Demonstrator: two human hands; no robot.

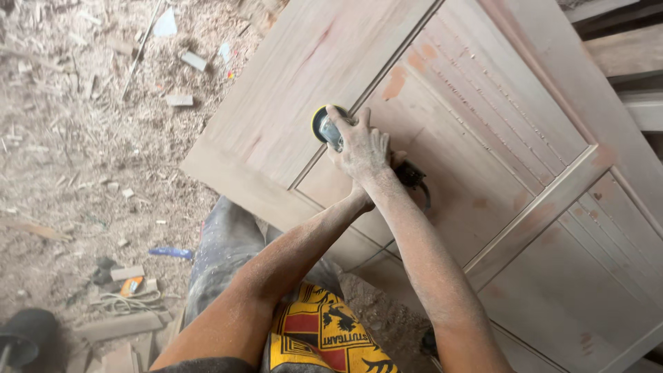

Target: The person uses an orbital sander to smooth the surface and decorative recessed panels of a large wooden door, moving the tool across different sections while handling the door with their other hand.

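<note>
A pale wooden panelled door point(483, 138) lies flat and tilted across the view, with reddish filler patches. A hand-held sander point(323, 126) with a yellow-rimmed disc rests on a groove between two panels. My right hand point(360, 146), dusty, presses down on the sander's head. My left hand point(362, 199) reaches under my right wrist to the sander's black body point(411, 175). Most of that hand is hidden by my right forearm.
The ground at left is covered in sawdust and wood offcuts point(179, 100). A blue object point(170, 253), coiled cord point(128, 301) and a dark round object point(26, 333) lie at lower left. Timber planks point(628, 55) are stacked at upper right. My knee point(228, 242) is by the door's near edge.
</note>
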